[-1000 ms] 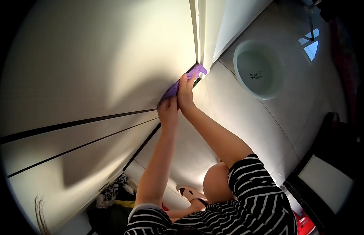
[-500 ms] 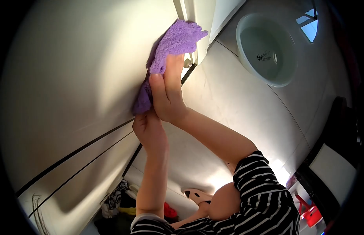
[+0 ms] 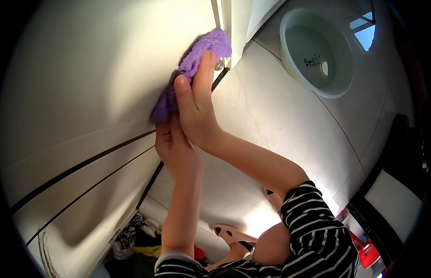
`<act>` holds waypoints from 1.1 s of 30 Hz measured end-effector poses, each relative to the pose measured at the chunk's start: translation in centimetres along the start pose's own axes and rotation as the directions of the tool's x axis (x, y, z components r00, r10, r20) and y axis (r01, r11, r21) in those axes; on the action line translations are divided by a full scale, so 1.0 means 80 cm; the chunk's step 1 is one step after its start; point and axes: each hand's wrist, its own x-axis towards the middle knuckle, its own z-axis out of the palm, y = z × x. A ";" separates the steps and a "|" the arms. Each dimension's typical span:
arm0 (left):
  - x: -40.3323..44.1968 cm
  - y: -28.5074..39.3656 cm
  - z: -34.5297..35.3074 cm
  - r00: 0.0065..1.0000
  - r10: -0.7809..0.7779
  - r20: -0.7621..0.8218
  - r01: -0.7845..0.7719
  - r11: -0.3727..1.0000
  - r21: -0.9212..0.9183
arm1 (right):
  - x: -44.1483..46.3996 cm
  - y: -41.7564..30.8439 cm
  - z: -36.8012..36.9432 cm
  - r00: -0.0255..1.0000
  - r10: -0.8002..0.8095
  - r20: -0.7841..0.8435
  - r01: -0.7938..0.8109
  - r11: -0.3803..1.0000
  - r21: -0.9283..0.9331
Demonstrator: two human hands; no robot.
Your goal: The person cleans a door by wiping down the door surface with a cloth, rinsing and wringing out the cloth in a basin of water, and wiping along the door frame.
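Note:
A fluffy purple cloth is bunched along the edge of a cream door-like panel. My right hand presses and holds the middle of the cloth, its thumb and a finger stretched upward along it. Just below, my left hand pinches the cloth's lower end with bent fingers. The two hands overlap closely, and some fingertips are hidden by the cloth. Close to the cloth's upper end shows a small round metal piece.
A pale basin of water stands on the tiled floor at upper right. Bunched clothes lie at the lower left. On the right are a dark-framed piece of furniture and a red object. A slipper shows below.
The cloth's upper end has drawn in and folded down, baring more of my right fingers. Both hands have shifted slightly up and left in view.

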 end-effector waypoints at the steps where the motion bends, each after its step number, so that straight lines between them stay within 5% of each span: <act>1: -0.006 0.013 0.011 0.999 0.024 -0.030 -0.025 0.999 -0.036 | 0.003 -0.013 0.002 0.992 -0.123 0.032 0.124 0.992 -0.033; 5: -0.005 0.028 0.033 0.995 0.013 -0.095 -0.018 0.999 -0.046 | 0.033 -0.006 -0.007 0.929 -0.362 0.079 0.371 0.902 -0.222; 7: 0.018 -0.002 0.005 0.999 -0.037 0.035 0.034 0.995 0.099 | 0.035 0.029 -0.010 0.906 -0.422 0.038 0.419 0.876 -0.239; 12: 0.028 -0.051 -0.018 0.992 -0.097 0.075 0.080 0.977 0.200 | -0.011 0.078 -0.010 1.000 0.002 0.008 -0.001 0.991 -0.132; 15: 0.018 -0.077 -0.040 0.989 -0.137 0.054 0.136 0.990 0.022 | -0.051 0.109 -0.005 0.965 0.261 0.025 -0.257 0.961 -0.099; 18: 0.018 -0.093 -0.052 0.972 -0.234 -0.014 0.234 0.967 0.098 | -0.057 0.130 -0.009 0.876 0.479 0.056 -0.477 0.877 -0.058; 20: 0.022 -0.091 -0.033 0.980 -0.191 -0.053 0.194 0.979 0.068 | -0.032 0.142 -0.014 0.905 0.426 0.000 -0.422 0.895 0.145; 23: 0.050 -0.107 -0.020 0.965 -0.238 0.106 0.223 0.965 0.136 | 0.005 0.136 -0.036 0.901 0.434 0.009 -0.400 0.821 0.407; 27: 0.072 -0.141 -0.023 0.947 -0.301 0.110 0.266 0.930 0.255 | 0.001 0.191 -0.043 0.969 0.239 -0.057 -0.221 0.948 0.228; 28: 0.071 -0.149 -0.029 0.941 -0.325 0.094 0.300 0.930 0.212 | -0.005 0.197 -0.042 0.905 0.414 -0.099 -0.362 0.870 0.336; 33: 0.052 -0.170 -0.053 0.899 -0.436 0.027 0.428 0.891 0.153 | -0.017 0.199 -0.054 0.784 0.619 0.051 -0.600 0.732 0.322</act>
